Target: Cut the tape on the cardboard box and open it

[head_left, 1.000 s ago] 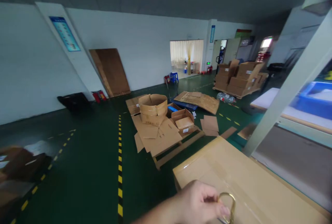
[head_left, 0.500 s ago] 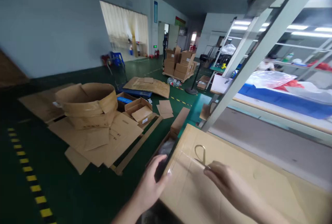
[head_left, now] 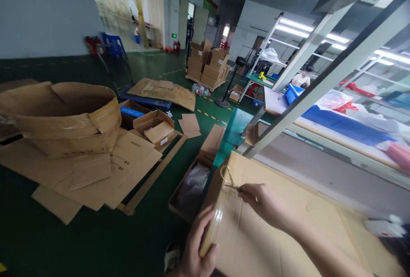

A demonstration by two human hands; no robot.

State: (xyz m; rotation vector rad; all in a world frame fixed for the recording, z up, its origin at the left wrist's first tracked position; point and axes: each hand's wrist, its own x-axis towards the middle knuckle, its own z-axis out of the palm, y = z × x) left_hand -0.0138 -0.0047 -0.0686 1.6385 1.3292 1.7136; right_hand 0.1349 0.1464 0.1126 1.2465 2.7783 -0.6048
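Note:
A large flat cardboard box (head_left: 288,225) lies in front of me with clear tape along its near left edge. My left hand (head_left: 197,247) is closed round that taped edge at the lower corner. My right hand (head_left: 265,204) pinches a pair of gold-handled scissors (head_left: 228,177), whose loop handles stick out towards the box's far left corner. The blades are hidden under my fingers.
An open carton (head_left: 192,185) with grey plastic sits on the green floor left of the box. Flattened cardboard and a rounded cardboard tub (head_left: 64,114) lie further left. A slanted metal post (head_left: 307,97) rises behind the box. A person (head_left: 303,78) sits at a far bench.
The view swung right and dropped closer to the box. My left hand slid down the taped edge, and my right hand carried the scissors towards the box's far left corner.

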